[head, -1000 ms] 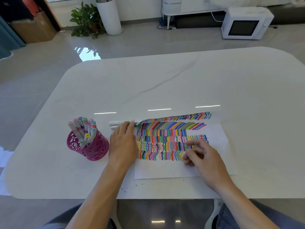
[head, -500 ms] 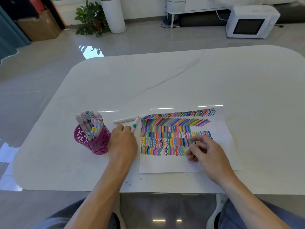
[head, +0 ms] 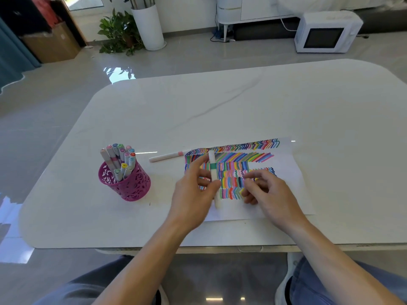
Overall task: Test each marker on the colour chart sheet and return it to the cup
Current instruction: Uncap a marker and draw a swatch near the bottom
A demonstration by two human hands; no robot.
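My left hand [head: 196, 190] holds a white marker with a green band [head: 213, 170] upright over the left part of the colour chart sheet [head: 293, 172]. Its fingers and thumb pinch the barrel below the band. My right hand [head: 266, 194] lies on the sheet just right of the marker, fingers loosely curled and holding nothing. A second white marker with a pink band [head: 169, 156] lies on the table beyond the sheet's left corner. The magenta cut-out cup [head: 130, 183] stands to the left with several capped markers [head: 120, 159] in it.
The white marble table [head: 242, 111] has rounded corners, and its near edge runs just below my wrists. On the floor behind stand a white microwave [head: 326, 33], a potted plant [head: 119, 34] and a white cylinder bin [head: 148, 27].
My left hand picked the green-banded marker up off the table and carried it right, over the sheet. The pink-banded marker stayed where it lay. My right hand barely moved.
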